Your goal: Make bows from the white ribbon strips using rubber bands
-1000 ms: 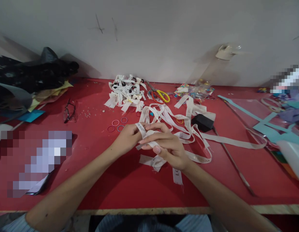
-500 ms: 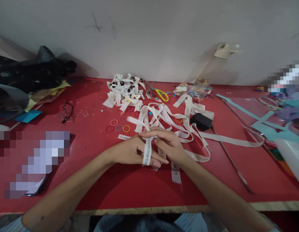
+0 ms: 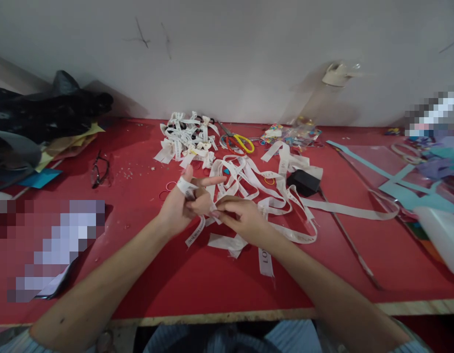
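A white printed ribbon point(image 3: 190, 189) is looped around the thumb of my left hand point(image 3: 180, 206), whose index finger points out to the right while the other fingers curl in. My right hand point(image 3: 245, 218) pinches part of the ribbon close to the left fingertips. Below the hands hang or lie loose ends, one of them a printed ribbon tail point(image 3: 195, 233). Just beyond my hands is a tangle of loose ribbon point(image 3: 230, 171). Small rubber bands point(image 3: 171, 186) lie partly hidden behind my left hand.
Ribbon bows point(image 3: 190, 135) are heaped at the back beside yellow-and-red handled scissors point(image 3: 241, 143). A black block point(image 3: 304, 183) stands right of the tangle. Eyeglasses point(image 3: 100, 169) and a phone point(image 3: 65, 245) lie on the left, turquoise scraps point(image 3: 406, 193) on the right of the red table point(image 3: 212, 294).
My left hand has turned up and moved left, its index finger now stretched out. The ribbon has shifted from across its fingers to around the thumb; my right hand has drawn slightly left.
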A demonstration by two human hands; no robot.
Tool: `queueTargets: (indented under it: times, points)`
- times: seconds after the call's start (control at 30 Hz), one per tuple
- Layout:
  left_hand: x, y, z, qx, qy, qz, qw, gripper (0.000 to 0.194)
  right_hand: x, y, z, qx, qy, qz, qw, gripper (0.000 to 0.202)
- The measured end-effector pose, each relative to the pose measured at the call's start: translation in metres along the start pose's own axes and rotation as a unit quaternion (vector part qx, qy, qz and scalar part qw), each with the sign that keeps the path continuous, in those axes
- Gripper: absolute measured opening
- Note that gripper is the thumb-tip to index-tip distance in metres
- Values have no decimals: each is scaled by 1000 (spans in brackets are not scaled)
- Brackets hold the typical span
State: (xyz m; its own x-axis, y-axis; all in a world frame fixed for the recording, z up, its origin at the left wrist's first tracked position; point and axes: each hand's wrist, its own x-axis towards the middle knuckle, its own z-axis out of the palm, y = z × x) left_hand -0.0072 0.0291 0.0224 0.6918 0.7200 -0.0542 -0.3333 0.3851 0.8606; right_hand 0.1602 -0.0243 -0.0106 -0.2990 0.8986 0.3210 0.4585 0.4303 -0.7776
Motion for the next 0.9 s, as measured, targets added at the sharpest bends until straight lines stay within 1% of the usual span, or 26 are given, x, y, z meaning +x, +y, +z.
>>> queueTargets:
  times: [0.07, 0.17, 0.23, 0.3, 0.37, 0.43, 0.47, 0.5, 0.53, 0.57, 0.6, 0.63, 0.67, 0.7, 0.77, 0.8, 0.9]
  points:
    - [0, 3, 0, -47, 12, 3, 999, 68, 0, -2, 1, 15, -28, 9, 999, 16]
    - [0, 2, -2, -89, 10, 23, 996, 64, -1, -5, 1, 24, -38, 8, 999, 18]
    - [1, 0, -5, -85, 4, 35, 996, 59, -1, -5, 1, 29, -43, 18, 998, 19]
    - [1, -1, -7, -52, 1, 44, 998, 55, -1, -4, 2, 25, -34, 34, 999, 18]
    - [-2, -1, -7, 8, -22, 52, 998, 56, -1, -2, 2, 20, -1, 43, 999, 17]
    - [-6, -1, -3, 88, -72, 49, 992, 58, -1, -2, 2, 49, 56, 65, 995, 17]
    - [-8, -2, -1, 137, -95, 26, 986, 53, -1, -2, 1, 85, 93, 81, 989, 17]
    - [-10, -3, 2, 181, -98, 2, 979, 47, -1, -2, 0, 137, 133, 97, 977, 16]
    - [-11, -5, 4, 216, -100, -19, 971, 40, -1, -3, -2, 198, 173, 108, 959, 16]
    - [-11, -7, 6, 225, -95, -36, 969, 37, 0, -3, -4, 259, 210, 109, 936, 16]
    - [-11, -10, 7, 204, -56, -31, 977, 41, 1, -2, -6, 313, 243, 96, 913, 17]
    - [-10, -12, 7, 182, -29, -25, 983, 43, 1, -2, -9, 355, 268, 75, 893, 19]
    - [-8, -15, 7, 159, 3, -8, 987, 44, 1, -1, -11, 382, 283, 56, 878, 22]
    - [-7, -16, 6, 144, 23, 7, 989, 43, 1, 0, -13, 396, 289, 44, 870, 25]
    - [-5, -17, 4, 122, 36, 13, 992, 42, 1, 2, -16, 404, 273, 42, 872, 29]
    - [-4, -16, 4, 116, 27, 10, 993, 41, 0, 2, -17, 398, 252, 49, 881, 30]
    - [-6, -14, 5, 100, -42, -17, 994, 40, -1, -3, -16, 319, 148, 64, 934, 27]
